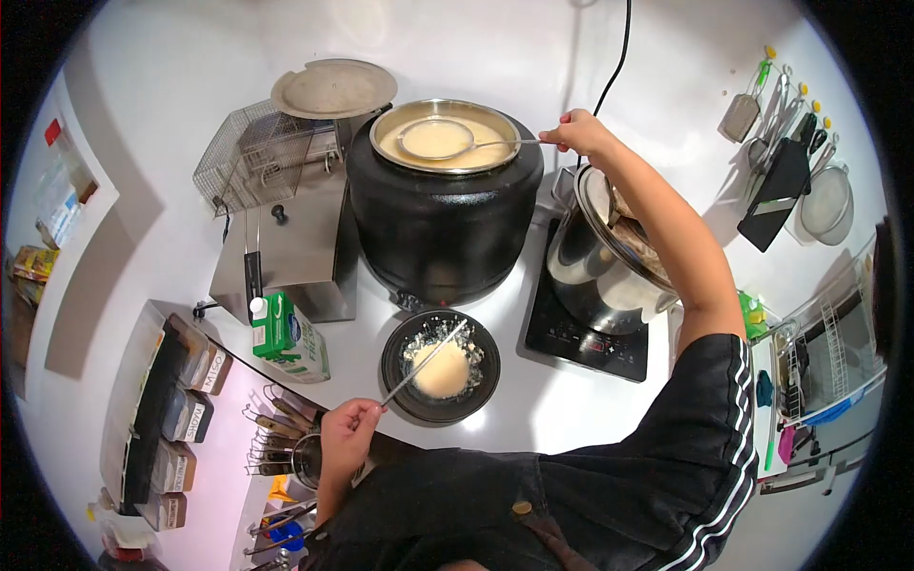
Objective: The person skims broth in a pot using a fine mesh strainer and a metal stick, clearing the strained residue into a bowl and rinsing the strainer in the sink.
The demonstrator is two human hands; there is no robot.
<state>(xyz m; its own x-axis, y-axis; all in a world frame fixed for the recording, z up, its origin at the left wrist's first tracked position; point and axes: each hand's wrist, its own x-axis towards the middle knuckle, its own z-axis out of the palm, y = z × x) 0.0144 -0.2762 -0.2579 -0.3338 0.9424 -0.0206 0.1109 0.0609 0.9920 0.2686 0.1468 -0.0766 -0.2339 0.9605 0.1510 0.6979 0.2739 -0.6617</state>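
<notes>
My right hand (577,134) is closed on the handle end of a metal ladle (436,139), whose round head sits level with the pale creamy soup (490,121) in a black soup kettle (443,228). Below the kettle stands a black bowl (487,388) with a pool of pale liquid (443,371) and whitish bits around it. My left hand (348,435) grips a thin metal stick (419,366) that slants over this bowl; I cannot make out what kind of utensil it is.
A green-and-white carton (290,338) stands left of the bowl, by a steel fryer (295,247) with a wire basket (252,157). To the right, a large steel pot (595,271) sits on an induction cooker (581,343). Strainers (826,205) hang on the right wall.
</notes>
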